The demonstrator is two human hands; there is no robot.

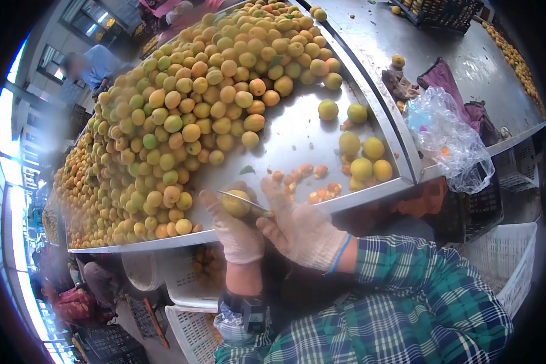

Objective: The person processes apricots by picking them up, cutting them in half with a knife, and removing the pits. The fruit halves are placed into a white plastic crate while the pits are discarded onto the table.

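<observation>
My left hand (pixel 238 235), in a white glove, holds a yellow-green apricot (pixel 235 204) just above the near edge of the metal table (pixel 297 136). Gloved in white too, my right hand (pixel 301 235) grips a small knife (pixel 249 202) whose blade lies across the top of that apricot. A big heap of yellow, green and orange apricots (pixel 188 115) covers the table beyond my hands. Several loose apricots (pixel 364 158) lie at the table's right corner. Small orange fruit pieces (pixel 312 182) are scattered on the metal just past my right hand.
White plastic crates (pixel 191 285) stand below the table edge, another white crate (pixel 503 261) at right. A crumpled clear plastic bag (pixel 449 136) and purple cloth (pixel 446 79) lie on a second metal table (pixel 467 54). A person in blue (pixel 94 64) stands far left.
</observation>
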